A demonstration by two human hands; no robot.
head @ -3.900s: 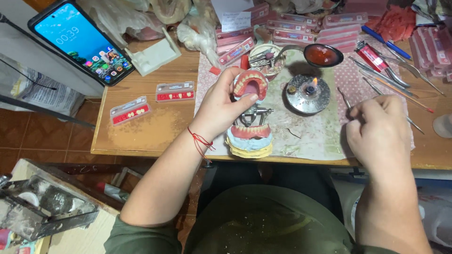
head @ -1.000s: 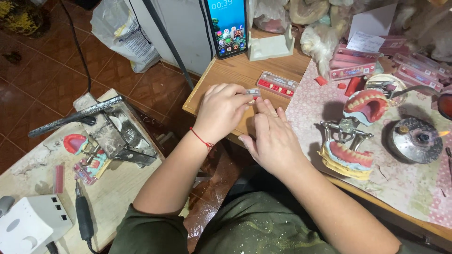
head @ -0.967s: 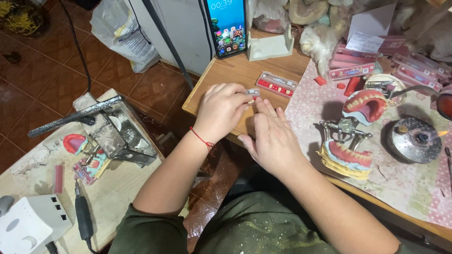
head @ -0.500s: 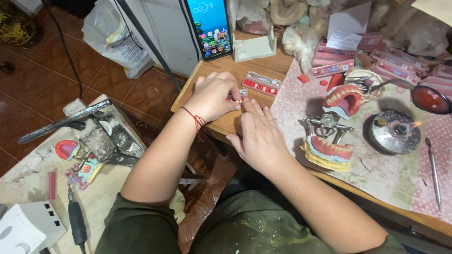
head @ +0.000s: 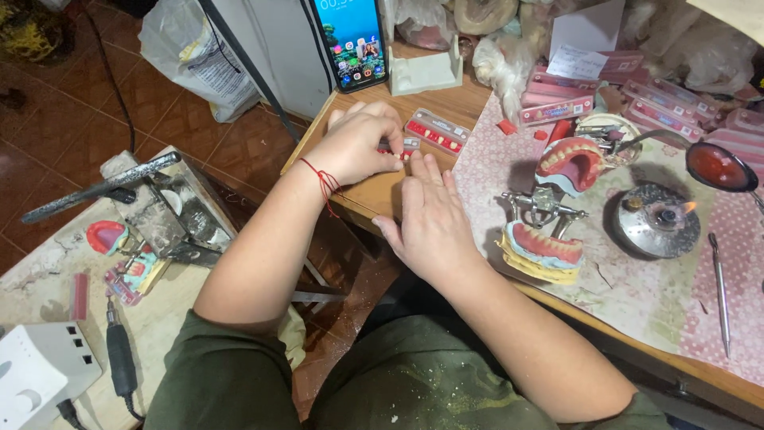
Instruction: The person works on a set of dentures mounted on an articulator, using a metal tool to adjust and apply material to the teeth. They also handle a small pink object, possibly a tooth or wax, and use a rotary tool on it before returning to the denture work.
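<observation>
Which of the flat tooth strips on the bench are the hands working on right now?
The small strip at the fingertips of the left hand and right hand; the longer one lies untouched just beyond.

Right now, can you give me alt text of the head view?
Both hands meet over a small tooth card at the wooden table's left end, left hand pinching it, right hand beside. A denture model on an articulator stands to the right.

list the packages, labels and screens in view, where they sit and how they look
Smartphone: propped upright at the table's back edge, lit blue screen with app icons.
Tooth card: flat red strip beside the left hand.
Pink flat boxes: stacked at back right.
White paper label: behind them.
</observation>
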